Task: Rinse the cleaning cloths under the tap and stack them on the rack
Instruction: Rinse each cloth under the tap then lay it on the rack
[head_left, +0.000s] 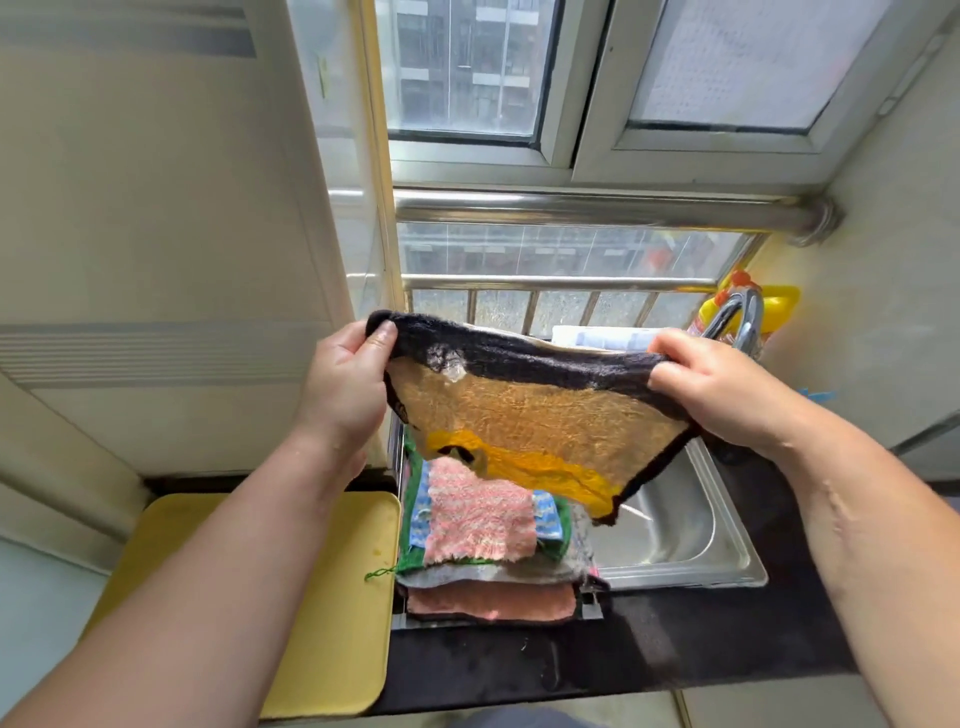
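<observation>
Head view. I hold the cloth (535, 415), tan with a dark border and a yellow patch, spread in the air above the sink (685, 525). My left hand (348, 379) pinches its upper corner at 9 o'clock, thumb on the near face. My right hand (722, 389) grasps the opposite upper corner at 3 o'clock, fingers curled over the dark edge. The cloth hangs slack between them, its lowest corner pointing to 5 o'clock over the basin. At 6 o'clock from the cloth, a stack (478, 514) of folded cloths, pink on top, rests on the rack (591, 603), which spans the left part of the sink. The tap (740, 317) stands at 2 o'clock, just behind my right hand, with a bottle (779, 306) beside it. A tray (332, 597) lies at 7 o'clock on the counter (519, 670), just beside the rack.
</observation>
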